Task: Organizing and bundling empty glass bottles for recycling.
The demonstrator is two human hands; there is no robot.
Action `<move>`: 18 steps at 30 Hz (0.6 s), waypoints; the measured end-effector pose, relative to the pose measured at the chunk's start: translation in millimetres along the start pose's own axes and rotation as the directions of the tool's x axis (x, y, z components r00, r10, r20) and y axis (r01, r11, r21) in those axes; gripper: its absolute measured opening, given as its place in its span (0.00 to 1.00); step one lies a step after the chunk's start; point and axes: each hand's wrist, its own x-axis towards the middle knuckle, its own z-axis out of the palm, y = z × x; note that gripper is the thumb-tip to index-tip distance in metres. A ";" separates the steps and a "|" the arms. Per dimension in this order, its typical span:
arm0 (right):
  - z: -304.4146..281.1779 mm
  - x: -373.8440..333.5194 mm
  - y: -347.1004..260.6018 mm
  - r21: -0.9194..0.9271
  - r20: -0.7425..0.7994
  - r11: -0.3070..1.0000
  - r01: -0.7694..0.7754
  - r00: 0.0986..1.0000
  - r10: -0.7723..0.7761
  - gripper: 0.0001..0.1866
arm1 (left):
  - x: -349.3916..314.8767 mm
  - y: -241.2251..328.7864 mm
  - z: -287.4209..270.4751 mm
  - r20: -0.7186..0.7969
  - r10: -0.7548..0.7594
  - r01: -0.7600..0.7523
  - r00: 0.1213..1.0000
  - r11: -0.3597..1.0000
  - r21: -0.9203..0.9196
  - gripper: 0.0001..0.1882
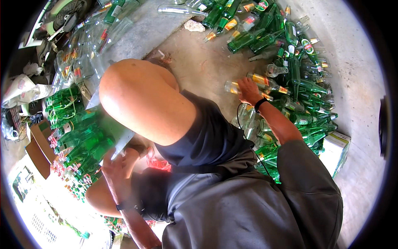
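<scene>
Grey fabric of the person's shirt fills the lower centre of the view, with dark shorts and a raised bare knee directly above it. Right hand is extended forward to the loose pile of bottles on the concrete floor; its fingers are closed over a clear glass bottle with a yellow-and-red label, which lies on its side at the near edge of the pile. A black band sits on that wrist. Left hand is low at the person's left side, fingers curled against the edge of a flat pale board; whether it grips the board cannot be determined. Just beyond this hand, green bottles lie packed side by side in rows. A brown cardboard box stands further left. A pale carton rests at the right edge of the loose pile. The two hands are well apart.
</scene>
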 end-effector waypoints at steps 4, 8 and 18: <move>-1.7 -14.4 23.8 -0.049 0.036 0.997 -0.063 0.997 0.064 0.25 | -1.9 4.2 2.5 0.009 0.029 -0.029 1.000 1.000 0.009 0.25; -3.3 -24.1 37.2 -0.161 0.058 0.987 -0.019 0.998 0.029 0.25 | 1.9 -14.2 -4.9 0.023 0.151 -0.152 0.988 0.986 0.069 0.25; -3.2 -31.3 34.3 -0.338 0.066 0.941 -0.030 0.996 0.056 0.23 | -10.6 7.5 7.3 0.019 0.181 -0.182 0.983 0.981 0.065 0.24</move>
